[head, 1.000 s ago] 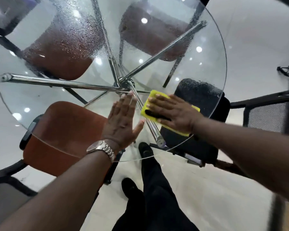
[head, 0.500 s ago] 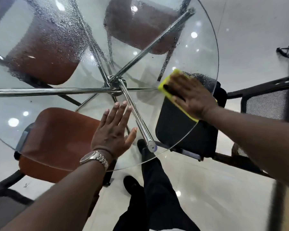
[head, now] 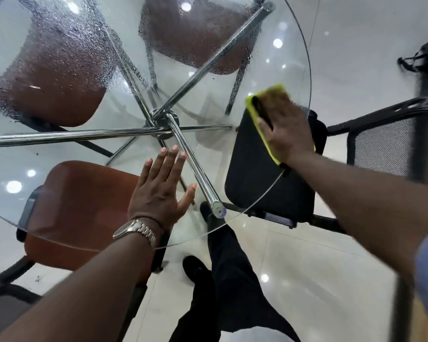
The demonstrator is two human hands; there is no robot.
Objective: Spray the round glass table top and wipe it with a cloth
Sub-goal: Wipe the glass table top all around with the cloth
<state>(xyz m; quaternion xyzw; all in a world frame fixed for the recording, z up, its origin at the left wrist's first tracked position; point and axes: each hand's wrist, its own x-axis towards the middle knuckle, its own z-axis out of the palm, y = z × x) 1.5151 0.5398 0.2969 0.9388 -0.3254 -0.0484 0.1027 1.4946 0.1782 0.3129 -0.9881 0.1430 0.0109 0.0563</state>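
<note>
**Person wiping a wet round glass table with a yellow cloth**

Seen from above, a round glass table top point(head: 269, 58) fills most of the view. On its far left, a wide patch of spray droplets point(head: 67, 45) beads the glass, unwiped, above a brown chair seat point(head: 59, 77) seen through it. Near the middle, chrome legs point(head: 162, 124) meet in a hub under the glass.

The left hand point(head: 158, 191) lies flat on the near part of the table, fingers straight and together and the palm down. It holds nothing, and a metal wristwatch point(head: 136, 230) sits on the wrist.

Further right, close to the right rim, the right hand point(head: 284, 129) presses flat on a folded yellow cloth point(head: 262, 93). Its fingers are spread over the cloth rather than curled round it, and motion blur softens them. A black chair seat point(head: 252, 169) shows through the glass beneath.

The wiping looks partly done, since the near glass appears clear while the far side is wet. To do it well, keep the cloth flat under an even palm and overlap each pass. Work from the rim towards the droplets, letting the left hand steady the table.
</note>
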